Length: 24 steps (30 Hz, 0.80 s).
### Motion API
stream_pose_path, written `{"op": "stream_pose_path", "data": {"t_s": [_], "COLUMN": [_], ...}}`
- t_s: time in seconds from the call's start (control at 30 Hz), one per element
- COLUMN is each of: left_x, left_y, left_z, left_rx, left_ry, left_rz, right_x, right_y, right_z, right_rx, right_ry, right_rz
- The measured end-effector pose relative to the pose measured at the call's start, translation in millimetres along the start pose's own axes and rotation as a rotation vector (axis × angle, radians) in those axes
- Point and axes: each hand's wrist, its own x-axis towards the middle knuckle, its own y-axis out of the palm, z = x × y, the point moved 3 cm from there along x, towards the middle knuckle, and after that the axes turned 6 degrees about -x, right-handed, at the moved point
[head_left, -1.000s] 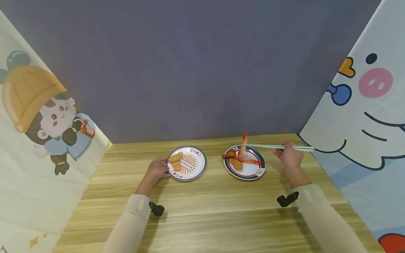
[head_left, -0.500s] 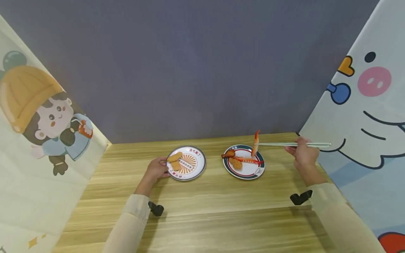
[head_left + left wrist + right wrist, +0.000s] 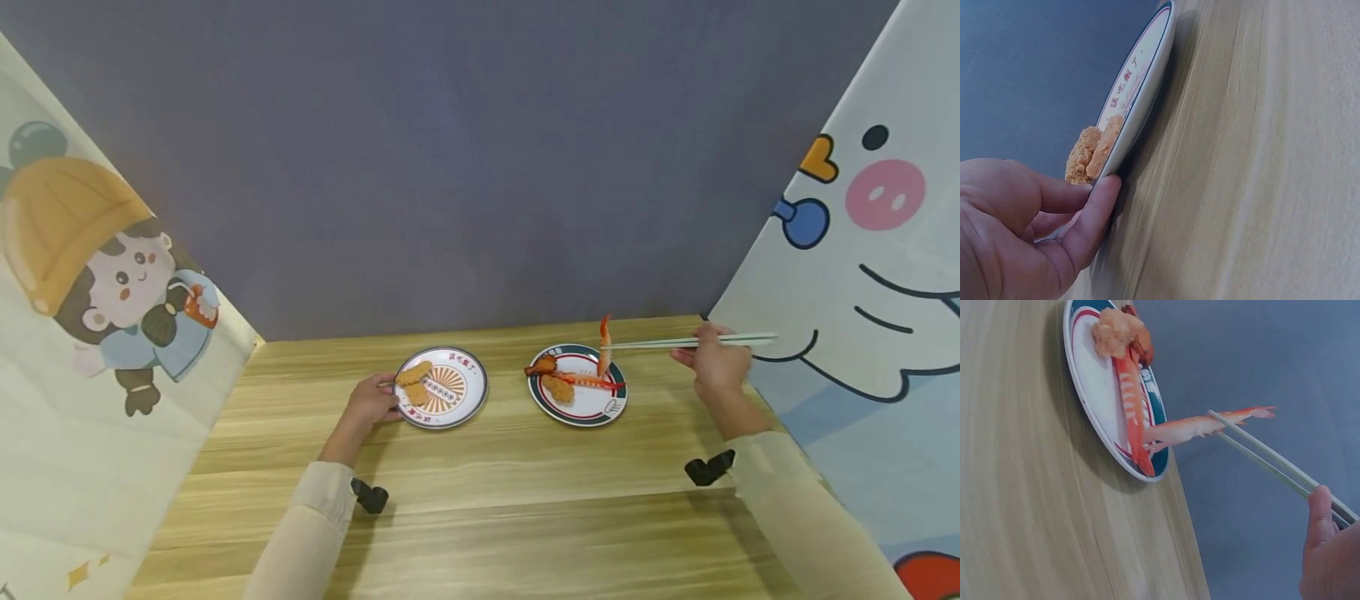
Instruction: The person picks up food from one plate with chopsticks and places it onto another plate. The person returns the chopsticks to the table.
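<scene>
My left hand (image 3: 369, 401) pinches the left rim of a white plate (image 3: 468, 392) between thumb and fingers. Two fried, breaded pieces (image 3: 1088, 156) lie on that plate close to the thumb. On the right, my right hand (image 3: 720, 360) holds a pair of pale green chopsticks (image 3: 660, 342). Their tips clasp a shrimp (image 3: 1191, 428), which stands steeply with its red tail up and its lower end at the second plate (image 3: 1094, 394). Another shrimp (image 3: 1130, 400) lies on this green-rimmed plate, with a fried piece (image 3: 558, 388) and a reddish-brown piece (image 3: 543, 365) beside it.
Both plates sit on a wood-grain table (image 3: 480, 483), with a strip of tabletop between them. Behind it rises a grey panel (image 3: 480, 167). Printed cartoon panels (image 3: 97, 400) stand at the left and right sides.
The right hand, chopsticks and clasped shrimp moved right across the plate, then shifted slightly back left and the shrimp came down a little. The left hand stays on its plate.
</scene>
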Motion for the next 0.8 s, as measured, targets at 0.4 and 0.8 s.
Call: {"op": "stream_pose_path", "data": {"t_s": [0.4, 0.8], "left_x": [2.2, 6.3], "left_y": [-0.3, -0.9], "left_z": [0.5, 1.6], "left_rx": [0.001, -0.014], "left_ry": [0.003, -0.010], "left_rz": [-0.005, 0.000], "right_x": [-7.8, -15.9], "right_y": [23.8, 38.4], "right_z": [-21.7, -29.0], "right_rx": [-0.070, -0.016], "right_ry": [-0.014, -0.003], "right_rz": [0.091, 0.105]}}
